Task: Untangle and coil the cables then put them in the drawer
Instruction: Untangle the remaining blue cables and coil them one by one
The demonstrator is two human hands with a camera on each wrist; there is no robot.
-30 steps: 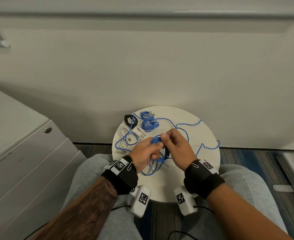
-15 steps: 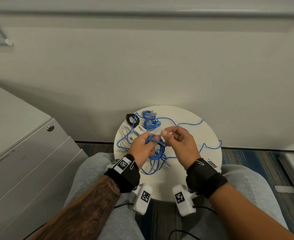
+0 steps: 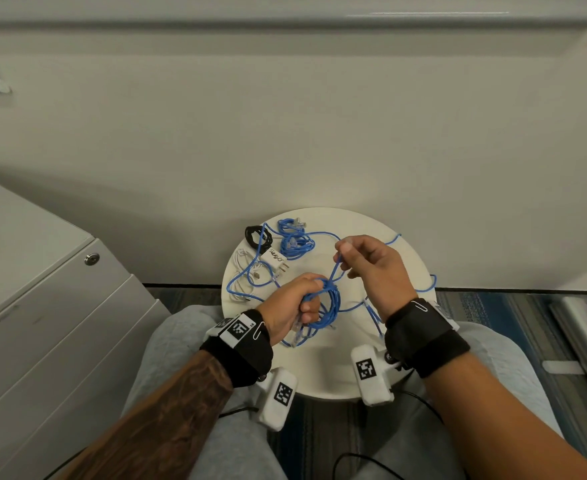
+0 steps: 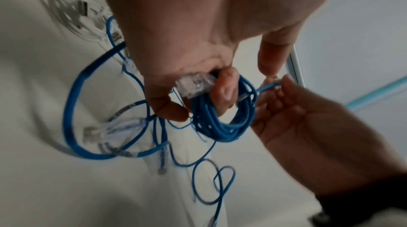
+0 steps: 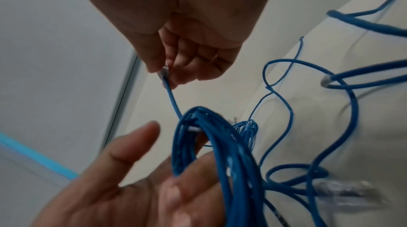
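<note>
Your left hand (image 3: 294, 303) grips the blue cable coil (image 3: 325, 308) above the bench (image 3: 323, 372), fingers curled round it. Your right hand (image 3: 371, 268) pinches the cable's free end (image 5: 164, 74) and has risen away from the coil since the earlier frame, drawing that strand taut. Other cables (image 3: 294, 242) remain on the bench.

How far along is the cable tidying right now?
Done: a small blue bundle and a black coil lie wound at the table's far edge. In hand: the left hand grips a blue coil while the right hand pinches its end. Left: loose blue cable, the white cable, and the cabinet drawers look closed.
</note>
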